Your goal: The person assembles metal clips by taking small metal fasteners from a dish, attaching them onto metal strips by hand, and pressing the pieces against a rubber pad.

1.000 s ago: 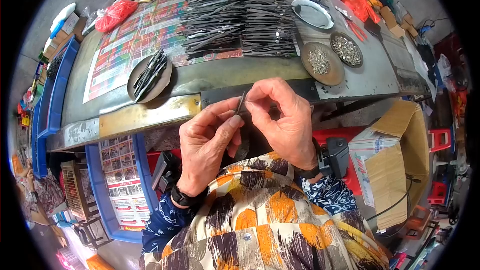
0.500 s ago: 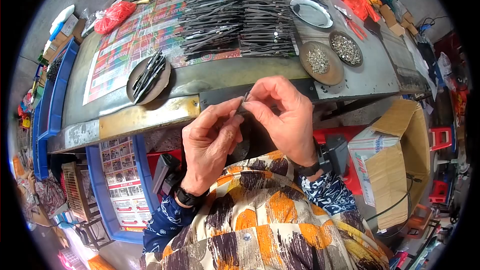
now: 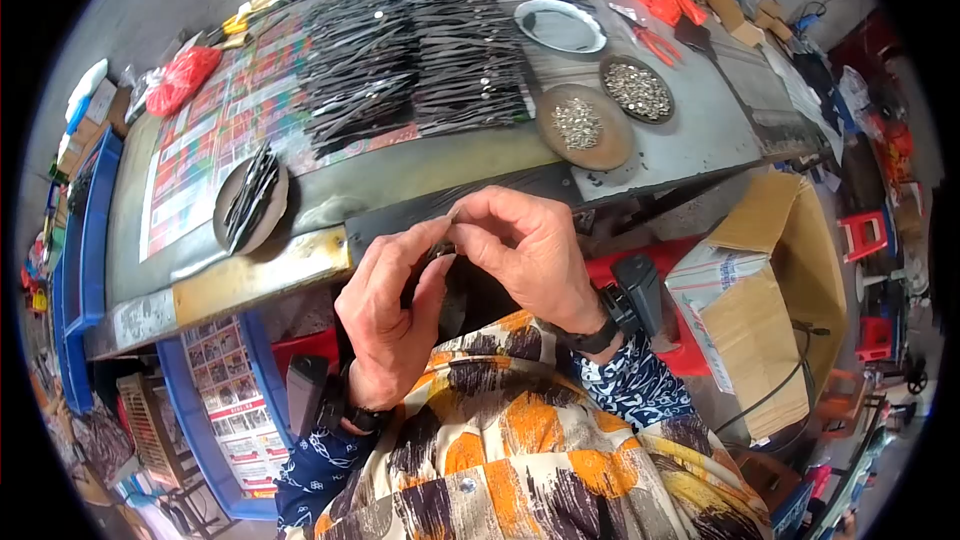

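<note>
My left hand (image 3: pixel 385 305) and my right hand (image 3: pixel 525 255) meet fingertip to fingertip in front of the table's near edge. Both are closed in a pinch on a thin dark strip (image 3: pixel 441 251), mostly hidden by the fingers. To the left, a round plate (image 3: pixel 273 223) carries a small pile of black strips (image 3: pixel 250 195). Beyond my hands, many more black strips lie in two wide stacks, a left stack (image 3: pixel 360 70) and a right stack (image 3: pixel 465 55). Small shiny metal pieces (image 3: pixel 577 124) sit on a brown plate (image 3: pixel 612 148); a darker bowl (image 3: pixel 667 112) holds more.
A white oval dish (image 3: pixel 560 26) and red-handled pliers (image 3: pixel 658 45) lie farther back. Printed sheets (image 3: pixel 180 175) cover part of the table. A cardboard box (image 3: pixel 745 330) stands at lower right, a blue tray (image 3: pixel 265 350) at lower left. A red bag (image 3: pixel 185 78) rests at far left.
The view has turned, so the table items sit farther left. My hands remain together at the fingertips; the left thumb and index finger are spread a little wider below the pinch.
</note>
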The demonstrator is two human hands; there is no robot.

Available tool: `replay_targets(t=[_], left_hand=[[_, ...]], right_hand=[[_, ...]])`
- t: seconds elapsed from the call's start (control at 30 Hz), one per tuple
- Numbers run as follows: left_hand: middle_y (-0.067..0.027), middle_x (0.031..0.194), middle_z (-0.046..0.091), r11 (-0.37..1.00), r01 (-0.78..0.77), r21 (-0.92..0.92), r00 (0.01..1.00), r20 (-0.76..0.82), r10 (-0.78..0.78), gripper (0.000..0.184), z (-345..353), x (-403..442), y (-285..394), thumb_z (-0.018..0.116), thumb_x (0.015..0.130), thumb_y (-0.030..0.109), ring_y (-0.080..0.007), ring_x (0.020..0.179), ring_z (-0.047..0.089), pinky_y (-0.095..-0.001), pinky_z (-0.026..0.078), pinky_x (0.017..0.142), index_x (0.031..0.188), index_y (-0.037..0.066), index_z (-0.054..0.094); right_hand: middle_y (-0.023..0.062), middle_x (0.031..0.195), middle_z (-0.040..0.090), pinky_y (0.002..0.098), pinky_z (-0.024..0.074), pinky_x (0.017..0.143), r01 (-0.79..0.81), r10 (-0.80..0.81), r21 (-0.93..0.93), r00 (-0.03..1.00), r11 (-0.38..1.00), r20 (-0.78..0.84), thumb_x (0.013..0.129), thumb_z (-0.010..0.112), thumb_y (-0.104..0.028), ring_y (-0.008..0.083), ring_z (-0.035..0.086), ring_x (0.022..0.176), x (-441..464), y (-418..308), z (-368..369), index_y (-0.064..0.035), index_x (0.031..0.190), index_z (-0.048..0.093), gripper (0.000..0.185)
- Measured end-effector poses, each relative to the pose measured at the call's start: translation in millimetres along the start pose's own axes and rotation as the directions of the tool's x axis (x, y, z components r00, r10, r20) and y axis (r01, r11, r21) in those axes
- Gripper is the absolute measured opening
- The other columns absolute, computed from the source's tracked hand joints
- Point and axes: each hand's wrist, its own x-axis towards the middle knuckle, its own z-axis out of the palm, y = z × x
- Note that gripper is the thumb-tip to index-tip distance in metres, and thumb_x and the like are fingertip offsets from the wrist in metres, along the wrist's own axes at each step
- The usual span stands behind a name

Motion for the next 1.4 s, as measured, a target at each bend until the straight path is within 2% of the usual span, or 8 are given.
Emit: replay_targets(t=[0.07, 0.17, 0.3, 0.43, 0.83, 1.0, 1.23, 1.4], left_hand=[[-0.0139, 0.086, 0.065, 0.995, -0.074, 0.062, 0.997, 0.007, 0.073, 0.029, 2.6, 5.0, 2.8, 0.066, 0.081, -0.011, -0.0223, 0.073, 0.064, -0.0268, 0.051, 0.067, 0.108, 0.000, 0.067], [-0.0059, 0.086, 0.064, 0.999, -0.046, 0.027, 0.998, 0.040, 0.044, 0.027, 4.1, 6.2, -1.8, 0.061, 0.086, -0.012, -0.0073, 0.061, 0.056, -0.0193, 0.044, 0.055, 0.110, -0.003, 0.067], [-0.0034, 0.081, 0.063, 0.993, 0.063, -0.095, 0.996, 0.067, -0.057, 0.029, 2.1, 7.6, -7.6, 0.059, 0.088, -0.011, -0.0049, 0.058, 0.052, -0.0181, 0.041, 0.051, 0.113, 0.000, 0.068], [-0.0023, 0.081, 0.062, 0.994, 0.048, -0.101, 0.996, 0.081, -0.040, 0.027, 6.4, 8.5, -15.4, 0.058, 0.091, -0.010, -0.0036, 0.058, 0.050, -0.0174, 0.039, 0.050, 0.114, 0.001, 0.067], [-0.0031, 0.078, 0.061, 0.973, 0.199, -0.117, 0.978, 0.085, -0.189, 0.022, 9.1, 13.9, -10.3, 0.064, 0.086, -0.010, -0.0049, 0.063, 0.050, -0.0183, 0.039, 0.055, 0.106, -0.002, 0.069], [-0.0003, 0.082, 0.063, 0.984, 0.147, -0.100, 0.983, 0.124, -0.135, 0.026, 6.1, 13.1, -15.0, 0.059, 0.089, -0.010, -0.0022, 0.060, 0.050, -0.0160, 0.039, 0.052, 0.112, -0.001, 0.067], [0.0029, 0.080, 0.061, 0.894, 0.334, -0.299, 0.942, 0.131, -0.308, 0.027, 4.0, 9.9, -4.5, 0.063, 0.085, -0.013, 0.0003, 0.061, 0.048, -0.0157, 0.038, 0.053, 0.108, -0.001, 0.070], [-0.0071, 0.083, 0.066, 0.781, 0.408, -0.473, 0.913, 0.205, -0.353, 0.024, -2.4, 4.3, -6.3, 0.057, 0.092, -0.005, -0.0041, 0.054, 0.047, -0.0183, 0.035, 0.047, 0.115, -0.001, 0.066]], right_hand=[[0.0017, 0.087, 0.067, 0.0217, 0.0505, 0.071, 0.025, -0.025, -0.018, 1.000, 1.000, 0.001, 0.090, 0.064, -0.001, 0.0060, 0.061, 0.080, -1.3, 1.1, -8.5, 0.0027, 0.096, 0.066, 0.008], [0.0078, 0.081, 0.067, 0.0260, 0.0492, 0.063, 0.224, -0.257, -0.341, 0.965, 0.913, -0.054, 0.087, 0.066, -0.004, 0.0121, 0.060, 0.070, 0.9, 2.5, -41.4, 0.0031, 0.093, 0.066, 0.009], [0.0105, 0.080, 0.065, 0.0280, 0.0467, 0.062, 0.052, -0.283, -0.538, 0.890, 0.842, -0.357, 0.089, 0.065, -0.007, 0.0149, 0.059, 0.069, 6.2, 14.0, -97.5, 0.0018, 0.092, 0.066, 0.009], [0.0102, 0.084, 0.064, 0.0392, 0.0471, 0.072, -0.046, -0.534, -0.857, 0.764, 0.513, -0.361, 0.085, 0.062, -0.005, 0.0304, 0.059, 0.080, 21.1, 37.8, -145.4, -0.0016, 0.092, 0.067, 0.008], [0.0081, 0.094, 0.060, 0.0412, 0.0467, 0.078, -0.181, -0.527, -0.954, 0.801, 0.238, -0.284, 0.079, 0.069, -0.005, 0.0298, 0.053, 0.092, 39.6, 75.5, -170.8, -0.0050, 0.096, 0.070, 0.017], [0.0090, 0.095, 0.061, 0.0420, 0.0467, 0.079, -0.138, -0.533, -0.948, 0.800, 0.285, -0.277, 0.078, 0.069, -0.005, 0.0308, 0.054, 0.094, 41.3, 73.8, -172.7, -0.0045, 0.093, 0.070, 0.015], [0.0122, 0.089, 0.061, 0.0427, 0.0442, 0.079, -0.106, -0.459, -0.911, 0.837, 0.400, -0.299, 0.079, 0.067, -0.006, 0.0338, 0.054, 0.091, 49.8, 68.8, -180.6, -0.0033, 0.084, 0.066, 0.006], [0.0114, 0.078, 0.063, 0.0386, 0.0456, 0.069, -0.035, -0.450, -0.800, 0.811, 0.599, -0.373, 0.085, 0.064, -0.009, 0.0290, 0.058, 0.075, 49.0, 57.8, -159.0, -0.0021, 0.088, 0.063, 0.007]])
